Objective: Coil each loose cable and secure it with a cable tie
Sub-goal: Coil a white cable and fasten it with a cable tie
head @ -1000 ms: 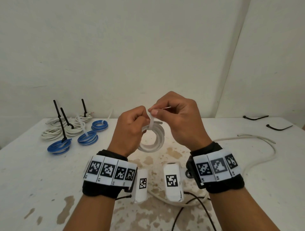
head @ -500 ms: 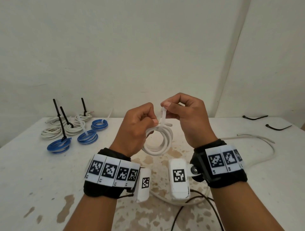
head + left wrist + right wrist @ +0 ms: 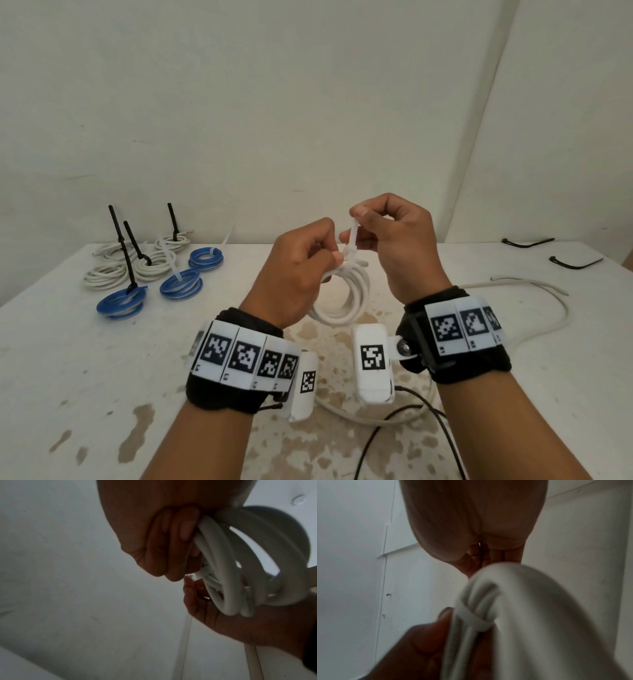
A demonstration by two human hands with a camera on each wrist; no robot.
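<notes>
step in hand: securing stage; the white cable coil (image 3: pixel 342 294) is already wound and a white cable tie (image 3: pixel 352 236) is looped round its top, so i judge this to be the tightening of the tie.
location of work: the coil is held in the air above the bench (image 3: pixel 68 342), between the two hands, hanging below the fingers; it does not rest on the surface.
left hand (image 3: pixel 296 270): fingers curled, gripping the top of the coil beside the tie; the left wrist view shows the fingers (image 3: pixel 180 524) bunched against the strands.
right hand (image 3: pixel 390 240): thumb and forefinger pinch the free tail of the tie, which stands upright above the coil.
tie condition: the right wrist view shows the band (image 3: pixel 476 619) wrapped across several strands; whether it is fully snug cannot be told.
finished stock: tied white coils (image 3: pixel 137 263) and tied blue coils (image 3: pixel 181 286) lie at the far left of the bench.
outstanding stock: a loose white cable (image 3: pixel 534 291) trails across the right side of the bench; black cable ties (image 3: pixel 575 263) lie at the far right.
next move, judged: pull the tail straight up while the left hand holds the strands together, until the band bites; then set the coil with the finished ones.
risk, judged: a strand may slip out of the bundle if the left grip relaxes.
</notes>
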